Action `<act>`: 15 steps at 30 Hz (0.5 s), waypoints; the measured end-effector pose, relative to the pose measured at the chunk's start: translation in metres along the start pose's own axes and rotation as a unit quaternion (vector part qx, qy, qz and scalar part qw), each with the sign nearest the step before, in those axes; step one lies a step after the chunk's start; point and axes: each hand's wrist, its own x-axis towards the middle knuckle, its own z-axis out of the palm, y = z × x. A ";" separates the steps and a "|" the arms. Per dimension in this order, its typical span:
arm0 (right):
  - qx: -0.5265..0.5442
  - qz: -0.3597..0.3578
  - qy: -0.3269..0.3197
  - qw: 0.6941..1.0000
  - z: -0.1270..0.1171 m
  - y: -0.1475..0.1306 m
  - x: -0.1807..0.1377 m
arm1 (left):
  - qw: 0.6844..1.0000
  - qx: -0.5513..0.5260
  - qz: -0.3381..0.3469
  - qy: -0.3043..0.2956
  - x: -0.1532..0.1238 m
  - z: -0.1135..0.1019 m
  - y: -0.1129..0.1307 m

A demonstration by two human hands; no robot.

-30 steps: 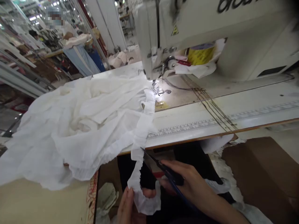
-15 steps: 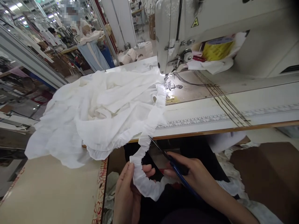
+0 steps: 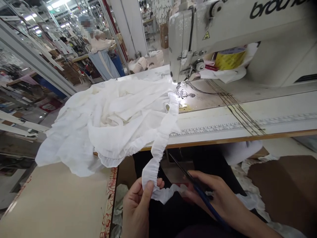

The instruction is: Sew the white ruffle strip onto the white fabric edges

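Observation:
A gathered white ruffle strip [image 3: 158,147] hangs over the table's front edge from the white fabric [image 3: 111,115] heaped beside the needle. My left hand [image 3: 140,201] pinches the strip between thumb and fingers below the edge. In my right hand [image 3: 213,193] are dark scissors [image 3: 188,175] with blue on the handle, their blades pointing up and left, a little apart from the strip. More of the strip runs from my left hand toward my right hand, where my fingers partly hide it.
A sewing machine [image 3: 210,36] stands over the table, with a yellow tape roll [image 3: 230,59] under its arm. Dark lines and a printed ruler [image 3: 208,129] mark the tabletop. A tan board [image 3: 61,198] lies lower left; brown cardboard [image 3: 292,188] lies right. Another person [image 3: 99,43] is farther back.
The scissors have drawn away from the strip, down and to the right. My left hand has turned, its thumb now across the strip. The whole view has shifted slightly.

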 end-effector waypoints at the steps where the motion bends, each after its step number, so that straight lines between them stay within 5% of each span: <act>1: -0.012 0.005 -0.013 1.000 -0.003 0.001 -0.007 | 1.000 0.010 0.000 -0.001 0.000 -0.002 -0.002; 6: 0.006 0.042 -0.173 0.984 -0.020 0.003 -0.017 | 0.999 0.038 0.011 -0.008 0.001 -0.009 -0.008; 12: 0.093 -0.029 -0.326 0.940 -0.025 -0.026 0.037 | 0.995 0.073 0.036 -0.053 -0.004 -0.007 -0.006; 15: 0.096 -0.048 -0.343 0.933 -0.020 -0.035 0.056 | 0.995 0.076 0.031 -0.054 -0.005 -0.011 -0.005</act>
